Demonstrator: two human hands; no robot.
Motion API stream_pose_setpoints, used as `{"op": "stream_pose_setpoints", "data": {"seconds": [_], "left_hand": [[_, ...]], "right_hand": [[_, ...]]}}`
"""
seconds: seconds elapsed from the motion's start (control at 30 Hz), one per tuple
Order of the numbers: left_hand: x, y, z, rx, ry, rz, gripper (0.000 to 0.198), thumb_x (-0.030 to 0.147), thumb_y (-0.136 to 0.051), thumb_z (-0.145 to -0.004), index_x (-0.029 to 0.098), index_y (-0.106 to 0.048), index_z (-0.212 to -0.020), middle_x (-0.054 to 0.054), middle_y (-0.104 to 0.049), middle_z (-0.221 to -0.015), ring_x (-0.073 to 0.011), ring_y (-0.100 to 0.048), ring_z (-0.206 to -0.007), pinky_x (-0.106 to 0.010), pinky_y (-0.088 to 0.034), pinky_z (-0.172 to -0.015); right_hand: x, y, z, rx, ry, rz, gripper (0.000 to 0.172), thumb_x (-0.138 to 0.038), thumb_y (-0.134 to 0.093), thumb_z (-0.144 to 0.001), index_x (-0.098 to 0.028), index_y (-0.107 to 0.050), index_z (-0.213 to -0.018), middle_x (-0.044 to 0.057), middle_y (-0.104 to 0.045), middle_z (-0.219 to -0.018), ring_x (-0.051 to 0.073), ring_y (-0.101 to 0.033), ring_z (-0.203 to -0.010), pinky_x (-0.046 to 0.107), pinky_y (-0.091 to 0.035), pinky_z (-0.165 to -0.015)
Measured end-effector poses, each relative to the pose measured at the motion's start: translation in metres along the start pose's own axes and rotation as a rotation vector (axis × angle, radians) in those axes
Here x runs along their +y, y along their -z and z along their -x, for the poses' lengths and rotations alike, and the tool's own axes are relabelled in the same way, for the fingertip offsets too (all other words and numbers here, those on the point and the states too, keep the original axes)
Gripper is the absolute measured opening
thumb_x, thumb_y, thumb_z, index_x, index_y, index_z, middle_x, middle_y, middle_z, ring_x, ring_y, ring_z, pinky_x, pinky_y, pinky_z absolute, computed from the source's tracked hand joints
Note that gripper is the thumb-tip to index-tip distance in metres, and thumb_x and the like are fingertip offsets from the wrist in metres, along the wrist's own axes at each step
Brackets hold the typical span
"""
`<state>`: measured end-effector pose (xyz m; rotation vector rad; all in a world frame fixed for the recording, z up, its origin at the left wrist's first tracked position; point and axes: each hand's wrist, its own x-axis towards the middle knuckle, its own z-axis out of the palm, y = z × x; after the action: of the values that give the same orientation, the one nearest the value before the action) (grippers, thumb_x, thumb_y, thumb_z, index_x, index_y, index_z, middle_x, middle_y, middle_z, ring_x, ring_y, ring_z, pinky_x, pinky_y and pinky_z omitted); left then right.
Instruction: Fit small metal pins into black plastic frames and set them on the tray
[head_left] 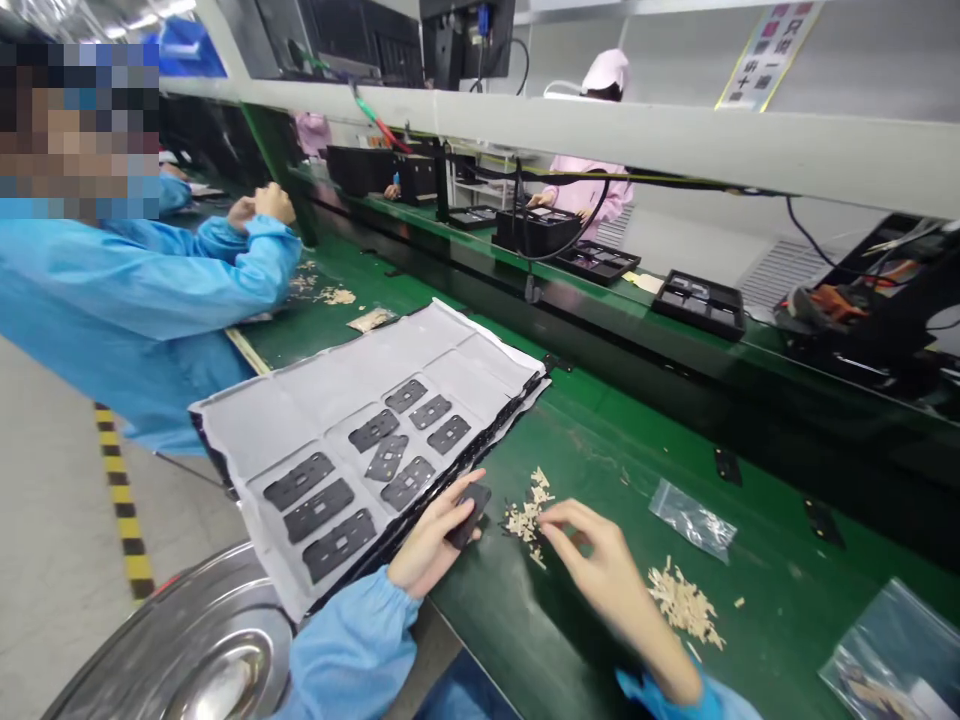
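My left hand (433,535) grips a small black rubbery piece (470,515) at the edge of a grey-lined tray (247,430). That tray lies on the green belt (525,640) and holds several flat black perforated plates (319,510), one of them sitting askew. My right hand (600,570) is blurred, its fingertips at a small heap of pale shavings (527,522) and nothing visible between them. A larger heap of the same shavings (682,602) lies to the right of that hand.
A clear plastic bag (694,520) and a second bag (892,655) lie on the belt. A steel bowl (217,640) sits below the tray's corner. A co-worker in a blue gown (142,290) works at the left; other workers and black trays stand across the line.
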<state>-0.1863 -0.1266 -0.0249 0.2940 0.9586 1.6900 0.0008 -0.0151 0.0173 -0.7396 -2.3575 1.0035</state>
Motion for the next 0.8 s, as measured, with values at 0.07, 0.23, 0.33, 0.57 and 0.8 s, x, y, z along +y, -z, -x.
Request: {"op": "stream_pose_setpoints", "data": {"seconds": [0.07,0.23,0.33,0.57,0.8], "left_hand": [[-0.008,0.003,-0.002,0.077,0.002,0.034,0.036,0.019,-0.068,-0.075,0.021,-0.063,-0.111,-0.004,-0.054,-0.097,-0.0085,-0.048,-0.077,-0.017,-0.043,-0.063],[-0.018,0.007,0.001,0.151,-0.029,0.085,0.024,0.022,-0.068,-0.075,0.016,-0.064,-0.099,-0.006,-0.06,-0.104,-0.0129,-0.056,-0.086,-0.022,-0.046,-0.072],[-0.017,0.006,0.005,0.104,-0.087,0.031,0.018,0.023,-0.063,-0.079,0.018,-0.057,-0.095,-0.004,-0.061,-0.098,-0.0132,-0.059,-0.081,-0.027,-0.045,-0.076],[-0.025,-0.008,0.001,0.041,-0.351,-0.769,0.022,0.021,-0.053,-0.084,0.023,-0.049,-0.105,0.002,-0.057,-0.073,-0.0123,-0.053,-0.066,-0.024,-0.042,-0.065],[-0.038,-0.026,-0.012,-0.136,-0.52,-1.326,0.02,0.007,-0.047,-0.081,0.022,-0.057,-0.09,-0.003,-0.054,-0.092,-0.0173,-0.056,-0.084,-0.028,-0.045,-0.075]], "right_hand": [[0.014,-0.02,-0.015,-0.064,-0.065,0.077,0.011,-0.023,-0.053,-0.087,-0.021,-0.064,-0.089,0.004,-0.062,-0.091,0.017,-0.06,-0.08,0.028,-0.048,-0.07],[0.021,-0.045,-0.017,-0.077,-0.16,0.261,0.008,-0.025,-0.054,-0.084,-0.024,-0.061,-0.086,0.003,-0.059,-0.093,0.021,-0.058,-0.087,0.029,-0.043,-0.068],[0.019,-0.048,-0.018,-0.06,-0.184,0.195,0.008,-0.019,-0.055,-0.079,-0.024,-0.06,-0.076,0.001,-0.059,-0.086,0.019,-0.057,-0.08,0.027,-0.04,-0.064],[0.034,-0.049,-0.024,-0.011,-0.261,-0.173,0.009,-0.013,-0.058,-0.071,-0.019,-0.064,-0.073,0.0,-0.06,-0.062,0.014,-0.053,-0.055,0.023,-0.042,-0.053],[0.043,-0.043,-0.021,0.054,-0.314,-0.392,0.016,-0.031,-0.061,-0.075,-0.017,-0.069,-0.078,0.006,-0.06,-0.078,0.016,-0.058,-0.06,0.022,-0.046,-0.04]]}}
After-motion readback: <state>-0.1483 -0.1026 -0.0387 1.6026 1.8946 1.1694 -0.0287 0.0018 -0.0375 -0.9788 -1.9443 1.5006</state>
